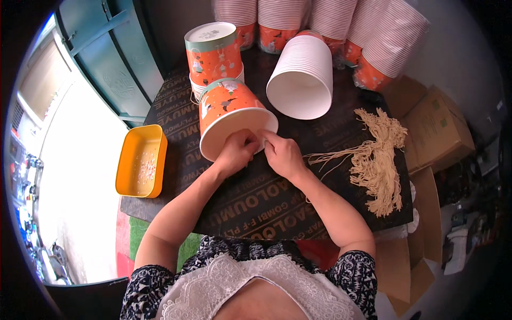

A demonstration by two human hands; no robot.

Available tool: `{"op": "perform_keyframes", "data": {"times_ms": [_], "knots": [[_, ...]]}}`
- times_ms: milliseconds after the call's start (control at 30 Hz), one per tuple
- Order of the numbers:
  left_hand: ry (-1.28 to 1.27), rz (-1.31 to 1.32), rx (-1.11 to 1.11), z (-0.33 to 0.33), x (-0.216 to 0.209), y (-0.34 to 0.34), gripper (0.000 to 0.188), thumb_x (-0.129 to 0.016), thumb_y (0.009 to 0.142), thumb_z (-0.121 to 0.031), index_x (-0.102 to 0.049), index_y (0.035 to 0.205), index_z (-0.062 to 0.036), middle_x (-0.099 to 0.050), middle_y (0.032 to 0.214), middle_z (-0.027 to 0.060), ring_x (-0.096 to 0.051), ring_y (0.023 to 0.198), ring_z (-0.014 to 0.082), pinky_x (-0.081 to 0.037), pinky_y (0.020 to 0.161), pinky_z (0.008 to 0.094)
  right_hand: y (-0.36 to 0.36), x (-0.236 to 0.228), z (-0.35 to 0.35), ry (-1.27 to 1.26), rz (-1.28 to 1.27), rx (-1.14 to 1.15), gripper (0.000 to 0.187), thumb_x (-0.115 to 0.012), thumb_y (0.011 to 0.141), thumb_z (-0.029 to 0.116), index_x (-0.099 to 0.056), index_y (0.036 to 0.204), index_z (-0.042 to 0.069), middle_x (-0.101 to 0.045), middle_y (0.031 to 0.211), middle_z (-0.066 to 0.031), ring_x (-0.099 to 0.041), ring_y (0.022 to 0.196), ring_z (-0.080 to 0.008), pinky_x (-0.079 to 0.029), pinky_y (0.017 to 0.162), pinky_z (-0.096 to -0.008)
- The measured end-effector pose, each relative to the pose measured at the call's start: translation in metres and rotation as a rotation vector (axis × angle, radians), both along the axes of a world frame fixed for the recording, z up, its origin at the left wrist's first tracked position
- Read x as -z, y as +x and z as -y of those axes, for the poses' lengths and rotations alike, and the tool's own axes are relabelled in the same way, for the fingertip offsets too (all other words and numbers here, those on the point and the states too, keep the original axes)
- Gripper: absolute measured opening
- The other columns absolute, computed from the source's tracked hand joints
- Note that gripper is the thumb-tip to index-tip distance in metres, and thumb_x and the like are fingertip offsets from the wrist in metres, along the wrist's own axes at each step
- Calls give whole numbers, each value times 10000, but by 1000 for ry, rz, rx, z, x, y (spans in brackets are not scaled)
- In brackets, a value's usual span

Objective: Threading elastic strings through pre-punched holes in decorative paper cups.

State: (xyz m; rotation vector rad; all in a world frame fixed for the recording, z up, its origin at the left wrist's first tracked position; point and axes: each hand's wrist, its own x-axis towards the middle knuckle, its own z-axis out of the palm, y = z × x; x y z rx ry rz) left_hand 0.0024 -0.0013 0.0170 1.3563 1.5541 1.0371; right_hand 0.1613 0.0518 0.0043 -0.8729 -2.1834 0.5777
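Note:
An orange paper bucket [226, 104] with printed figures and a green band lies tilted on the table, its white-rimmed mouth toward me. My left hand [238, 151] reaches into that mouth with curled fingers; what they hold, if anything, is hidden. At the right side of the rim, my right hand [282, 154] pinches the bucket's edge between thumb and index finger. Beyond it, a similar bucket [216, 58] stands upside down on a stack. To the right lies a nested stack of white buckets [301, 80], open end toward me. A bundle of beige cords [376, 160] rests beyond my right forearm.
A yellow plastic bin [142, 161] with small pale bits inside sits at the table's left edge. Several wrapped bucket stacks [392, 40] line the back. Cardboard boxes [440, 128] stand off the right side. The black printed tabletop [250, 205] ends near my body.

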Motion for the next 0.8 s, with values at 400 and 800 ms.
{"op": "perform_keyframes", "data": {"times_ms": [400, 800], "knots": [[33, 7, 48, -1, 5, -1, 94, -569, 908, -110, -573, 872, -23, -559, 668, 38, -516, 528, 108, -413, 448, 254, 3, -2, -7, -181, -79, -132, 267, -533, 863, 31, -625, 1113, 23, -662, 909, -226, -678, 828, -345, -527, 693, -363], [-5, 84, 70, 3, -2, -1, 116, -583, 914, -129, -568, 874, -21, -540, 668, 28, -491, 531, 98, -403, 449, 242, -2, -1, 0, -130, 3, -3, 174, -612, 827, 98, -637, 993, 54, -652, 825, -202, -646, 787, -385, -518, 640, -430]]}}
